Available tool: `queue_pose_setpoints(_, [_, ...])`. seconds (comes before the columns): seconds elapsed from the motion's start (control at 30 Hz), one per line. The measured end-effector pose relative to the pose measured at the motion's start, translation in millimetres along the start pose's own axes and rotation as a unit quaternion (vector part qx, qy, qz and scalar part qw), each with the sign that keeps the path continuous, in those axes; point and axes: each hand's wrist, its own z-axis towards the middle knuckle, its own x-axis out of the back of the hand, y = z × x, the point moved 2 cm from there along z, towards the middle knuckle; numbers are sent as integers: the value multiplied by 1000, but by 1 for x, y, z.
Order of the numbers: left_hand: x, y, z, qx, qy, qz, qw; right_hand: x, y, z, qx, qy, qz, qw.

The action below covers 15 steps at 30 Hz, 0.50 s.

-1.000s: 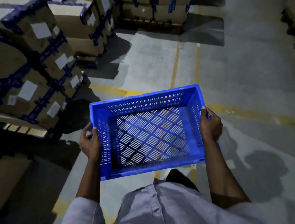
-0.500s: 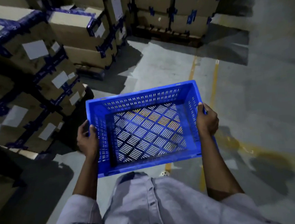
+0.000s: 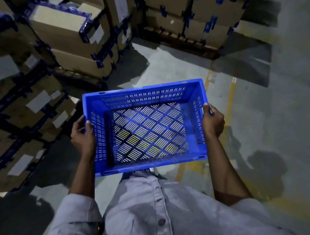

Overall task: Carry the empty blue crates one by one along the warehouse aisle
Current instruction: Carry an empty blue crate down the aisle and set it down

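Note:
An empty blue crate (image 3: 144, 98) with slotted walls and a lattice floor hangs level in front of my waist. My left hand (image 3: 82, 136) grips its left rim, thumb inside the wall. On the opposite side my right hand (image 3: 213, 122) clasps the right rim, fingers curled over the edge. The concrete floor shows through the crate's bottom.
Stacks of cardboard boxes with blue tape and white labels (image 3: 35, 112) rise close on my left. More boxes stand on pallets ahead (image 3: 196, 23). Yellow floor lines (image 3: 229, 100) run along the grey aisle, which stretches open to the right.
The boxes on the left and ahead have come closer and slid down the view as I walk forward. The crate stays held the same way in both hands.

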Motion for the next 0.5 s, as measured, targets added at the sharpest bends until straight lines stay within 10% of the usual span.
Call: queue_pose_setpoints(0.5, [-177, 36, 103, 44, 132, 5, 990, -173, -117, 255, 31, -96, -25, 995])
